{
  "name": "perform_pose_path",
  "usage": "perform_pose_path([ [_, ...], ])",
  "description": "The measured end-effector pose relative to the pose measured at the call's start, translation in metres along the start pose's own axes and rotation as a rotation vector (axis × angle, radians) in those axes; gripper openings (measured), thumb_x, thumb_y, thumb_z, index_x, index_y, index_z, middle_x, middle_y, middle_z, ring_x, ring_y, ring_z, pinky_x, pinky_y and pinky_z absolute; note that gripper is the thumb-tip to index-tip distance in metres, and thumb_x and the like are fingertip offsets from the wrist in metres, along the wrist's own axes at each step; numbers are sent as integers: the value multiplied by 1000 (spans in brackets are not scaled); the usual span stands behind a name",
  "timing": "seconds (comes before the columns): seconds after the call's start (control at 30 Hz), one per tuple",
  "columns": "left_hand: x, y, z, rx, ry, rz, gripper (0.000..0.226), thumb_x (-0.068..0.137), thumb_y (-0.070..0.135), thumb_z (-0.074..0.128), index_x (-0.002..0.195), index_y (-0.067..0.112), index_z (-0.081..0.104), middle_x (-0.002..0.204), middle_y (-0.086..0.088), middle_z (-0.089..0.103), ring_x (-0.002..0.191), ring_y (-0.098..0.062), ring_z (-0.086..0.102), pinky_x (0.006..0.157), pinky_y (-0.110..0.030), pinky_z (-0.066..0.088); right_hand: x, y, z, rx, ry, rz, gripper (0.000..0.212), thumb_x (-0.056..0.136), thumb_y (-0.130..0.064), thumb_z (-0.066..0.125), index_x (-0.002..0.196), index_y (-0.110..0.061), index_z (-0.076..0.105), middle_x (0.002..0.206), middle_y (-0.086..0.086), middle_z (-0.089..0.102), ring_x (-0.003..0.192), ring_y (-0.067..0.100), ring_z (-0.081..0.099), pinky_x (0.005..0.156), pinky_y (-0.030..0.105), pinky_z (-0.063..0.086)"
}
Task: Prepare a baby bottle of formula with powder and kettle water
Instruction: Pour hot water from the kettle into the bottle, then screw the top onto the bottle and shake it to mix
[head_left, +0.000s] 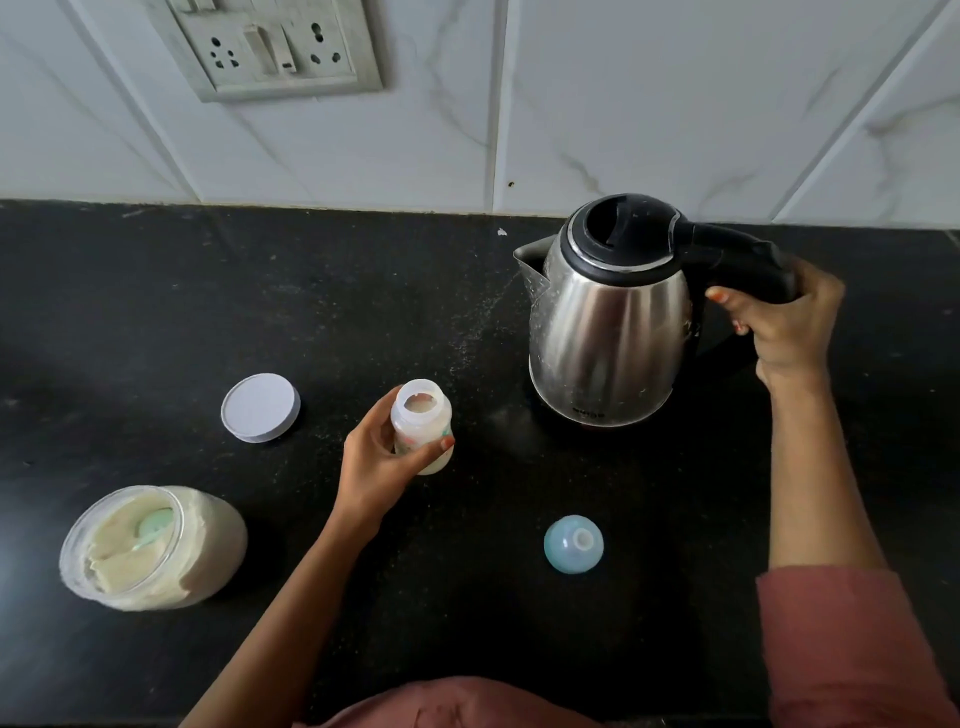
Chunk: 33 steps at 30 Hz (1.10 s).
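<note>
Bottle (422, 426) w/ kettle (605, 317), black counter (156, 312), tiled wall (675, 104)

Light is soft, even and moderately bright, with no hard-edged shadows. The white wall tiles (675, 104) read bright, while the black countertop (156, 312) stays dark, with a dull sheen and pale speckle in a band left of the kettle (608, 332). The kettle's steel body carries 1 broad vertical highlight facing the camera, and a dim reflection lies at its base. The baby bottle (422, 426) and powder jar (218, 540) look pale, slightly washed. Wide-angle distortion fans the tile seams outward and tilts the switch plate (270, 47). Detail is slightly soft throughout; the pink sleeve (852, 649) at the bottom edge is blurred.
</note>
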<state>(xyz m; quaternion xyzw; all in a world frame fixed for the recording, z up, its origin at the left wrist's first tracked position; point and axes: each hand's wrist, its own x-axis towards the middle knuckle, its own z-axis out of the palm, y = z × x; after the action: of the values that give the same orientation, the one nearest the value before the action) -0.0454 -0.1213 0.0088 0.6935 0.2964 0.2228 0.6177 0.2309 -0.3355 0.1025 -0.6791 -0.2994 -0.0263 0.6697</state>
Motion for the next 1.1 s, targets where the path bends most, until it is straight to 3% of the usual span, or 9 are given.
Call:
perform_pose_path([
  [0.17,-3,-1,-1,10,16,-15,57,54,31,79,105,42,57,101,18,66,99,2,61,82,-21,48,2,11,-4,37,31,45,16,60,-38,81,65,-35,66,51,-16,61,37,1,46,39,13,36],
  [0.5,-11,-6,1,-8,-2,-28,57,55,28,79,106,38,57,102,15,67,100,0,61,81,-22,50,-5,20,-20,120,2,183,23,59,-45,81,77,-35,70,61,-15,66,48,0,54,45,12,41],
  [0.7,-18,-6,0,-25,-20,-10,57,55,30,80,106,39,58,103,18,67,100,2,61,80,-16,51,-10,11,-18,-45,23,260,33,59,-43,78,90,-38,67,88,-20,70,92,-1,63,77,13,48],
  [0.8,-24,-7,-5,-23,-28,2,58,56,31,80,109,38,58,104,20,66,102,0,61,81,-17,51,-17,6,-16,-133,81,274,45,64,-40,75,105,-29,62,101,-13,66,99,-2,60,81,12,46],
  [0.93,-35,-12,-13,-37,-42,13,61,56,31,81,113,34,58,108,15,66,106,-4,60,86,-21,51,-32,-3,-8,-187,200,257,63,74,-16,73,130,-10,46,129,7,55,117,11,53,98,21,43],
  [1.1,-50,-19,-22,-29,-60,25,60,63,16,83,117,25,57,110,9,65,104,-4,60,85,-18,50,-70,-11,11,-140,347,320,65,76,-8,69,134,-12,39,139,7,43,128,9,41,105,18,34],
])
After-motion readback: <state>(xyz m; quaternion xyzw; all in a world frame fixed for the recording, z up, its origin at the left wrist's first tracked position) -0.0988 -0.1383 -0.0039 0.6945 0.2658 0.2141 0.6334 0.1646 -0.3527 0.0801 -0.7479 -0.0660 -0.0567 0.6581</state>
